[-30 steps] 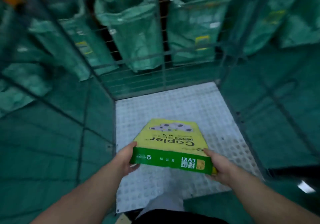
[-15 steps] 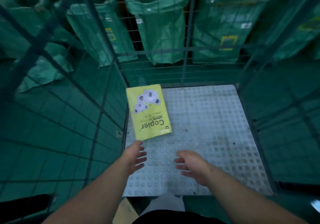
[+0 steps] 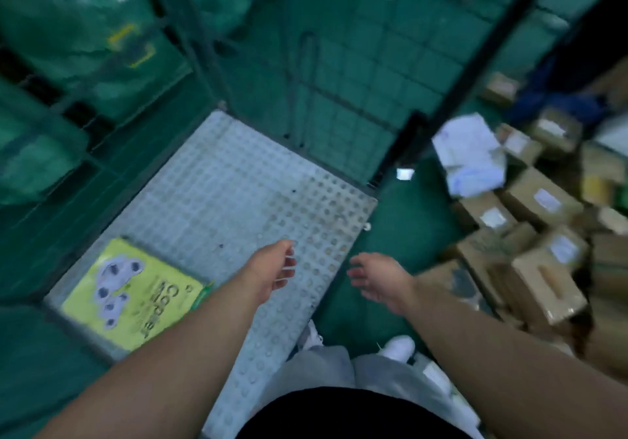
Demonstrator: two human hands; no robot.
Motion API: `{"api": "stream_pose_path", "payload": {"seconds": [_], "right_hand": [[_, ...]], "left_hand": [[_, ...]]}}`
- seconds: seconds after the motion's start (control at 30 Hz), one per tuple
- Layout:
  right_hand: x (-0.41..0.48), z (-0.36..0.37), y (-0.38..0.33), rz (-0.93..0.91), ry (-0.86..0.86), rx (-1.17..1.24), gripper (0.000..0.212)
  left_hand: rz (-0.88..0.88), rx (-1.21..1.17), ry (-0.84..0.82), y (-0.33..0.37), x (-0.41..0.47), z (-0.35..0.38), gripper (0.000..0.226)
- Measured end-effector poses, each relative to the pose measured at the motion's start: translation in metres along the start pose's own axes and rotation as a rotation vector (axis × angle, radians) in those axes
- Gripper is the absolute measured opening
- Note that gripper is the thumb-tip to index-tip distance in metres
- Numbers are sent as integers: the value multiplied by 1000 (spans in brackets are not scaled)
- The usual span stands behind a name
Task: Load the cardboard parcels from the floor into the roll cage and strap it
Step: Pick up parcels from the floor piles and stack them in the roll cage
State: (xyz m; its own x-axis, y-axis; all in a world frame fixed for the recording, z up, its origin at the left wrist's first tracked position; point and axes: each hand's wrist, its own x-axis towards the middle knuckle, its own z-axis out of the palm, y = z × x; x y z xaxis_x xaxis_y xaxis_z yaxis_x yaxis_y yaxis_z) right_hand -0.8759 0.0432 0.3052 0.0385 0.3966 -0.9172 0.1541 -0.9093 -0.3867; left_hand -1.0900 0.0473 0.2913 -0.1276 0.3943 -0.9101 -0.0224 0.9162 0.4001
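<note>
A yellow and green copier-paper box (image 3: pixel 132 294) lies flat in the left near corner of the roll cage's studded grey floor plate (image 3: pixel 238 180). Green mesh walls (image 3: pixel 346 75) stand around the plate. My left hand (image 3: pixel 272 267) hovers over the plate's front right part, fingers loose and empty. My right hand (image 3: pixel 377 279) hangs over the green floor just right of the plate, also empty with relaxed fingers. A heap of brown cardboard parcels (image 3: pixel 530 234) lies on the floor to the right.
Green sacks (image 3: pixel 85 30) hang behind the cage's far wall. A white plastic-wrapped parcel (image 3: pixel 470 154) rests atop the heap. My white shoes (image 3: pixel 397 348) stand at the plate's front edge. A dark blue shape (image 3: pixel 557 102) lies at the far right.
The copier box went from both my hands onto the plate and lies there released. My view has swung right, bringing the parcel heap into sight; both hands moved right with it.
</note>
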Motion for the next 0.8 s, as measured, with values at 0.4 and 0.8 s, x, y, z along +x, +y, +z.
{"api": "stream_pose_path", "payload": {"seconds": [0.4,0.8], "right_hand": [[-38,-240,140,20,268,565,32],[-69,-414,298,96,487,1065,25]], "left_hand": [[169,608,-280,6,-62,319,23],[176,1118,-553,-91,-133,552,27]]}}
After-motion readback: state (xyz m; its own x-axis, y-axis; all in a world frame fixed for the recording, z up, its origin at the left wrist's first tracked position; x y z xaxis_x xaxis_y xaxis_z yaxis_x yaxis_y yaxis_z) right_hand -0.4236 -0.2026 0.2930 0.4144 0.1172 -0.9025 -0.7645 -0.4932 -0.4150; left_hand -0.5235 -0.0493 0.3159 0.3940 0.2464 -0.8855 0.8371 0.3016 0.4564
